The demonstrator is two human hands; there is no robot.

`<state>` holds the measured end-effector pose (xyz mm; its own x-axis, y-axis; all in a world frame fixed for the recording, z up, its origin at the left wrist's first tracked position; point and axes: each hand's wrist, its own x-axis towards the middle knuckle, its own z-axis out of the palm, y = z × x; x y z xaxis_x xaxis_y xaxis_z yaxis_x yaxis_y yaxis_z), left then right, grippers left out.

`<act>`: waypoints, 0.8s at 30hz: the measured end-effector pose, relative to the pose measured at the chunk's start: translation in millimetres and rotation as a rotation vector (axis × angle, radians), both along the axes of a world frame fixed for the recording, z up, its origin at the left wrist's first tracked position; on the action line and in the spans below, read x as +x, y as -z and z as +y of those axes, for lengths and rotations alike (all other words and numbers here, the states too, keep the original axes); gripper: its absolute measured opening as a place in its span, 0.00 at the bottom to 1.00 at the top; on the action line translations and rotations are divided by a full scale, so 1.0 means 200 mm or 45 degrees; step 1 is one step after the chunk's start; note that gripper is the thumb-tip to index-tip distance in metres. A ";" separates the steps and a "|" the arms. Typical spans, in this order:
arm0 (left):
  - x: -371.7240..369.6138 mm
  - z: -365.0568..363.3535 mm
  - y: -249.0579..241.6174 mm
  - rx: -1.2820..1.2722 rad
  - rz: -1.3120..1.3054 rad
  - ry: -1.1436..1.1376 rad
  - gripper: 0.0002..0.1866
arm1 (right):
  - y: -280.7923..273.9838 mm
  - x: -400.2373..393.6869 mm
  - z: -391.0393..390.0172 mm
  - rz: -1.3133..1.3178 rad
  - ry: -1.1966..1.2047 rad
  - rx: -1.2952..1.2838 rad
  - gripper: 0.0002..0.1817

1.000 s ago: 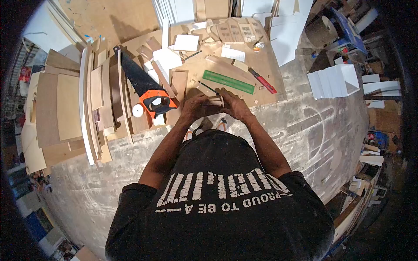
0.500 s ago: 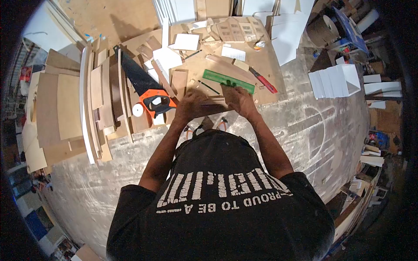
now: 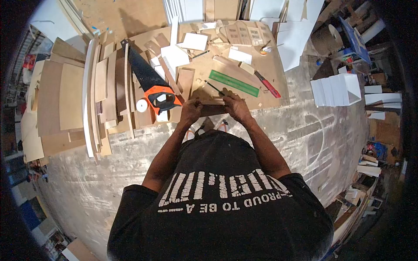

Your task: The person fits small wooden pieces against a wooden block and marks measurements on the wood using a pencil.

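Wood strip (image 3: 212,102), thin, pale and flat, pinched at its ends between left hand (image 3: 190,112) and right hand (image 3: 235,108), low over the near edge of the brown board (image 3: 270,65). Just beyond: flat green ruler (image 3: 234,83), slim pencil (image 3: 214,87), red-handled knife (image 3: 268,85). Left: black saw (image 3: 148,80) with orange handle, stacked plywood sheets (image 3: 69,95). Scuffed, paint-streaked grey concrete floor (image 3: 313,135), probably a workshop.

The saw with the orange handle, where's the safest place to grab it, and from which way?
Grab the saw by its orange handle, fingers through the hole in it. That end points toward the person and lies just beside the left hand, so come from the near side. The dark blade runs away toward the wood boards; probably best to keep fingers off its edges.
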<state>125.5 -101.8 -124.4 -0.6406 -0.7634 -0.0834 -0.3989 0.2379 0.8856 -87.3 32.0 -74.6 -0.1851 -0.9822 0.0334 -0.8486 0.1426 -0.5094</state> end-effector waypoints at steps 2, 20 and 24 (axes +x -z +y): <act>-0.01 0.00 -0.03 0.048 -0.038 0.010 0.10 | -0.01 0.01 0.00 -0.025 0.010 -0.025 0.25; 0.00 0.04 0.03 0.133 -0.009 -0.025 0.17 | 0.03 -0.01 0.04 -0.223 0.002 -0.016 0.35; 0.00 0.06 0.01 0.075 -0.019 0.009 0.22 | 0.11 -0.04 0.04 -0.205 -0.057 -0.030 0.36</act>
<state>124.9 -89.8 -127.4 -0.6444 -0.7521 -0.1378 -0.4107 0.1884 0.8921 -94.5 40.9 -97.5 -0.1461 -0.9888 0.0297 -0.7612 0.0932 -0.6418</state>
